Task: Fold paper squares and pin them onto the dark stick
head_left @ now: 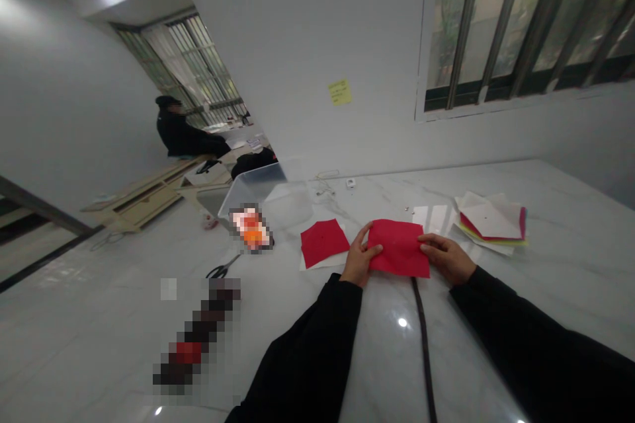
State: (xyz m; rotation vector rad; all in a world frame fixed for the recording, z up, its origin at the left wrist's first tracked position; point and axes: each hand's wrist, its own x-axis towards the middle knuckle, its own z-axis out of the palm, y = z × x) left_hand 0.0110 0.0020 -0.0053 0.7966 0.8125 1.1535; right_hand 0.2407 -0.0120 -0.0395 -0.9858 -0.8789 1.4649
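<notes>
The upper end of a dark strip (421, 337) is hidden by the held red sheet (399, 248); its lower end is cut off. Left of that sheet, a long dark thing (198, 337) and an orange-and-white thing (251, 228) are blurred into blocks and cannot be identified. The sheet is stretched between the hands, its left edge pinched by the left hand (360, 258), its right by the right hand (449, 254).

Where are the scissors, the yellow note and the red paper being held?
Scissors (223, 269): head view, on the handles.
Yellow note (340, 92): head view, its middle.
Held red paper (399, 248): head view, its middle.
</notes>
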